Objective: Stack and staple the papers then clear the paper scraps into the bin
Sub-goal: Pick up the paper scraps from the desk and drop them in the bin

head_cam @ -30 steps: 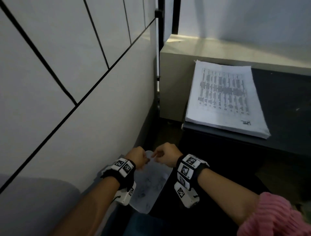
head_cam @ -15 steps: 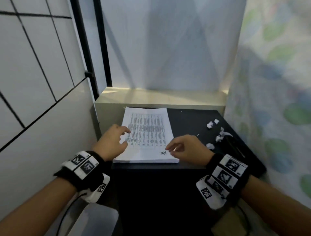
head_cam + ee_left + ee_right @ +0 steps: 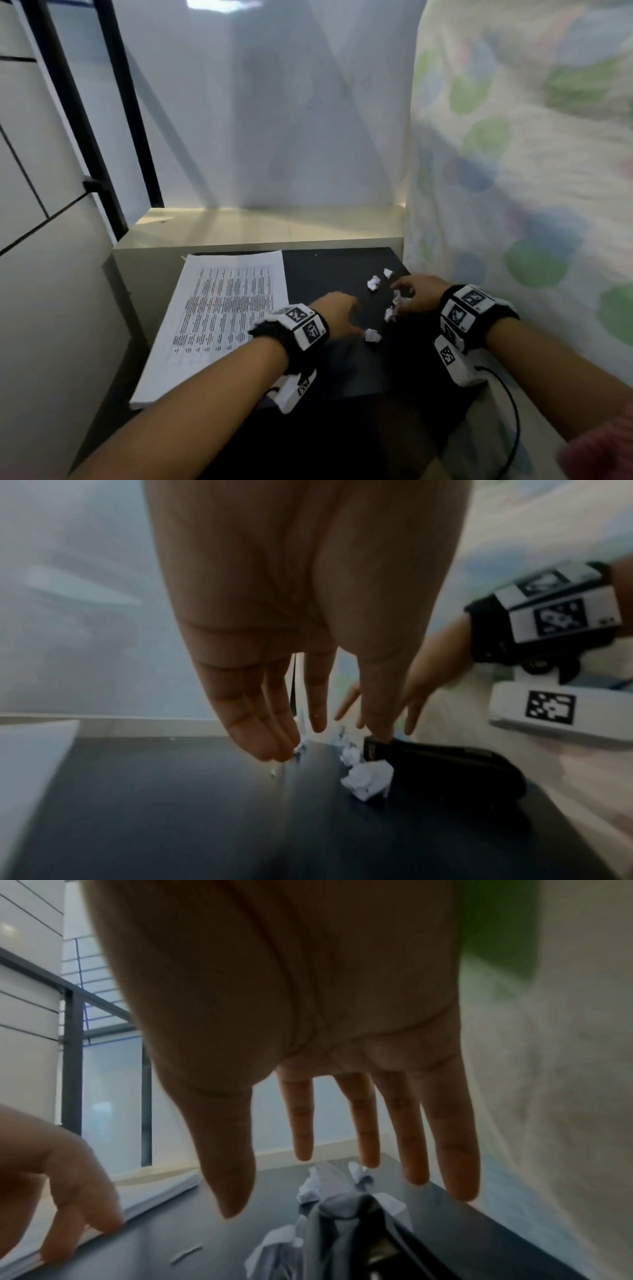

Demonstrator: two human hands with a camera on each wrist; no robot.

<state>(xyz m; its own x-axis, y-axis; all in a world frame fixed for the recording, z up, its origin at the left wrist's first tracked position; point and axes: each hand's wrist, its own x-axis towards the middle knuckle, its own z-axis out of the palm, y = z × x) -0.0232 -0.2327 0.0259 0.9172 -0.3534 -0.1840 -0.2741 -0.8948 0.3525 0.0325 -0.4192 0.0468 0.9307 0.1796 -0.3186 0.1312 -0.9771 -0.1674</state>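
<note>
The printed paper stack (image 3: 222,308) lies on the left half of the black table (image 3: 329,270). Several crumpled white paper scraps (image 3: 373,282) are scattered on the table's right side. My left hand (image 3: 349,318) hovers low over the table with straight fingers and holds nothing; one scrap (image 3: 372,335) lies just by its fingertips. My right hand (image 3: 406,291) is spread over the other scraps (image 3: 390,312), fingers straight. In the left wrist view a scrap (image 3: 368,780) lies against the black stapler (image 3: 445,769) under the right hand. The bin is out of view.
A white panelled wall (image 3: 51,274) stands close on the left. Close on the right hangs a cloth with green and blue dots (image 3: 513,205). A pale ledge (image 3: 260,226) runs behind the table, with a black metal frame (image 3: 102,154) at the back left.
A second ago both hands were down at a translucent bin by the wall. They rose to the paper stack's near edge, then moved right over the scraps.
</note>
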